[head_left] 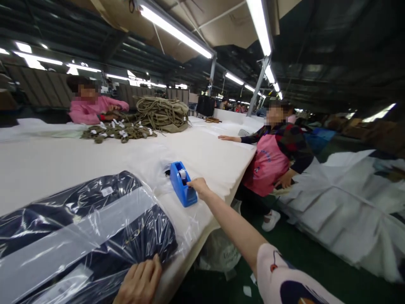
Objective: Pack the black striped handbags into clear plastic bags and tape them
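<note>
My right hand (199,188) reaches out to a blue tape dispenser (182,185) on the white-covered table. Its fingers are pinched together at the dispenser's side, close to the roll of tape (182,174); the tape end between them is too small to see clearly. At the bottom of the view my left hand (141,278) is closed on the near edge of a clear plastic bag (133,240), fingers together and bent, thumb hidden. Inside the bag lies a folded dark garment (104,185) with a pale grey band across it and a small white label.
A heap of olive cords (163,112) lies on the far side of the table (209,156). A person in pink (85,107) leans there. Another person in a pink apron (268,164) stands at the right edge, one hand on the table. White wrapped bundles (341,211) fill the floor at right.
</note>
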Motion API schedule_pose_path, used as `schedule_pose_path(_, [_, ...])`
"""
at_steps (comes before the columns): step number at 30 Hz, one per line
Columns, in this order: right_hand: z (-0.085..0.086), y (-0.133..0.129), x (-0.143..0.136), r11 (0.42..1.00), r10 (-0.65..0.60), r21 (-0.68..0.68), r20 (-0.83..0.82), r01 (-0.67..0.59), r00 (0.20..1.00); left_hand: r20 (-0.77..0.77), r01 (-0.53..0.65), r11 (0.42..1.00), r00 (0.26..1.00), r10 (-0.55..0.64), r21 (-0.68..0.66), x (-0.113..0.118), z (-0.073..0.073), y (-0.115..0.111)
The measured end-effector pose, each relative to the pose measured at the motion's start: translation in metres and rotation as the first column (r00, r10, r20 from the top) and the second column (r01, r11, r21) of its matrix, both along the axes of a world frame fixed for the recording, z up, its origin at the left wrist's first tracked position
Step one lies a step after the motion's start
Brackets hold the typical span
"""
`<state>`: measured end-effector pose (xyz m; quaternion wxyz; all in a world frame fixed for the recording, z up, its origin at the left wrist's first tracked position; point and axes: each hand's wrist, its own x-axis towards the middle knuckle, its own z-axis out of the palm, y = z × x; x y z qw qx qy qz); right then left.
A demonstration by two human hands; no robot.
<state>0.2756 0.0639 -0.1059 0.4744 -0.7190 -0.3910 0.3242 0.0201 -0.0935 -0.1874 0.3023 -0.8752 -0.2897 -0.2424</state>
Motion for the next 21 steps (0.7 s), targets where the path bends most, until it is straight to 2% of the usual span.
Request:
schedule_pose_path(3, [0.003, -0.006, 0.000, 0.998, 0.003, 0.061, -0.108, 0.004, 0.994, -0.064, -0.034, 0.999, 0.997, 0.034, -0.006, 0.004, 0.011, -0.005])
schedule_pose_path(6, [-0.001, -0.026, 0.002, 0.981, 0.015, 0.191, -0.187, 0.021, 0.982, -0.094, -0.045, 0.999, 0.995, 0.044, -0.007, 0.006, 0.016, -0.007])
schedule_pose_path(9, [-0.016, -0.058, 0.006, 0.961, 0.035, 0.274, -0.243, 0.034, 0.969, -0.099, -0.062, 0.998, 0.993, 0.058, -0.028, 0.007, 0.017, -0.007])
schedule_pose_path(12, [-0.036, -0.081, 0.005, 0.967, 0.053, 0.252, -0.305, 0.027, 0.951, -0.105, -0.074, 0.997, 0.992, 0.070, -0.035, 0.008, 0.019, -0.008])
schedule_pose_path(16, [-0.057, -0.078, 0.000, 0.975, 0.063, 0.223, -0.329, 0.013, 0.942, -0.103, -0.071, 0.997, 0.992, 0.070, 0.001, 0.009, 0.022, -0.008])
schedule_pose_path(19, [-0.065, -0.066, 0.003, 0.978, 0.036, 0.208, -0.289, 0.026, 0.957, -0.098, -0.062, 0.998, 0.993, 0.063, 0.014, 0.009, 0.021, -0.007])
schedule_pose_path(21, [-0.066, -0.068, 0.007, 0.982, 0.011, 0.184, -0.251, 0.037, 0.968, -0.098, -0.065, 0.998, 0.993, 0.064, -0.004, 0.009, 0.020, -0.008])
